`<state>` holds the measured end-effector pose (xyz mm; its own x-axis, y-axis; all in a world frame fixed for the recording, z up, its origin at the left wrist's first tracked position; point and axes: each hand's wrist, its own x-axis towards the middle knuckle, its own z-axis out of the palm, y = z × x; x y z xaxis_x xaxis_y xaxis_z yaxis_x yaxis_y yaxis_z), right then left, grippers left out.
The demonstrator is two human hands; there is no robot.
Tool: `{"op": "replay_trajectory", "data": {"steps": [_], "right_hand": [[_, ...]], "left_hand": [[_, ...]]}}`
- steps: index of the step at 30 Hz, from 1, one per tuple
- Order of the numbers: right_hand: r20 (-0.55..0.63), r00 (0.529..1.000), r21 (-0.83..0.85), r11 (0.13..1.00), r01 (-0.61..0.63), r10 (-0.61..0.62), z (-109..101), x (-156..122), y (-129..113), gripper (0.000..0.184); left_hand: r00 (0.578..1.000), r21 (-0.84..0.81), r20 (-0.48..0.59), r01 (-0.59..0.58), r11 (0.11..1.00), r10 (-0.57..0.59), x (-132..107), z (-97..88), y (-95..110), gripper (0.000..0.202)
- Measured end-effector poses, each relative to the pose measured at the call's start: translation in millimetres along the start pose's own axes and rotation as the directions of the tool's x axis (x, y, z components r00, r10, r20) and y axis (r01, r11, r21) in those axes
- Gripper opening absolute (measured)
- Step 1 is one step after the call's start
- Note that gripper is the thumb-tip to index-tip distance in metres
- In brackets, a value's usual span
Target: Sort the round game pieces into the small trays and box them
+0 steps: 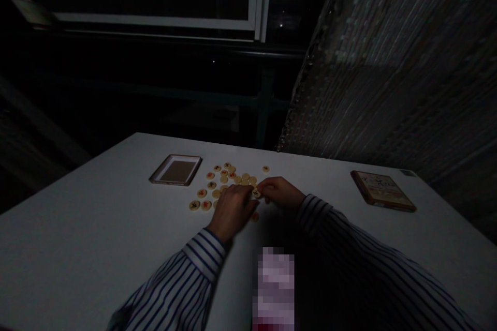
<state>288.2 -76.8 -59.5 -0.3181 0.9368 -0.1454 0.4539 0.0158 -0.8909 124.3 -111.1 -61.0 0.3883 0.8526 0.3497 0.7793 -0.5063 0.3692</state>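
Round pale wooden Chinese chess pieces with red or black characters lie loosely together on the white table. One Chinese chess piece with a black character is between my two hands. My right hand is closed, its thumb and fingers pinching the right edge of that piece. From the left, my left hand reaches over the group with fingers bent down, tips close to the same piece; whatever is under them is hidden. A red-marked piece lies just below my left thumb. Another piece sits apart behind my right hand.
A shallow open box tray stands left of the pieces. To the right lies a flat wooden-edged box lid with a printed top. Behind the table's far edge hangs a string curtain, beside a dark window. The room is dim.
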Motion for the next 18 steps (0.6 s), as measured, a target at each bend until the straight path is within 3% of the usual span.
{"op": "replay_trajectory", "data": {"steps": [8,13,18], "right_hand": [[0.015,1.000,0.056,0.998,0.003,-0.004,-1.9,-1.9,3.8,0.017],[-0.044,0.998,0.123,0.991,0.043,-0.038,-4.1,-8.2,-1.5,0.016],[-0.080,0.993,0.180,0.979,0.097,-0.084,-10.7,-24.5,-10.0,0.019]], "left_hand": [[0.999,-0.014,-0.025,-0.036,0.999,0.036,1.5,2.3,2.2,0.023],[0.999,-0.013,-0.019,-0.051,0.999,0.051,1.2,-3.5,5.4,0.023],[0.997,-0.167,-0.069,-0.041,0.985,0.030,-2.6,-7.8,16.1,0.023]]}}
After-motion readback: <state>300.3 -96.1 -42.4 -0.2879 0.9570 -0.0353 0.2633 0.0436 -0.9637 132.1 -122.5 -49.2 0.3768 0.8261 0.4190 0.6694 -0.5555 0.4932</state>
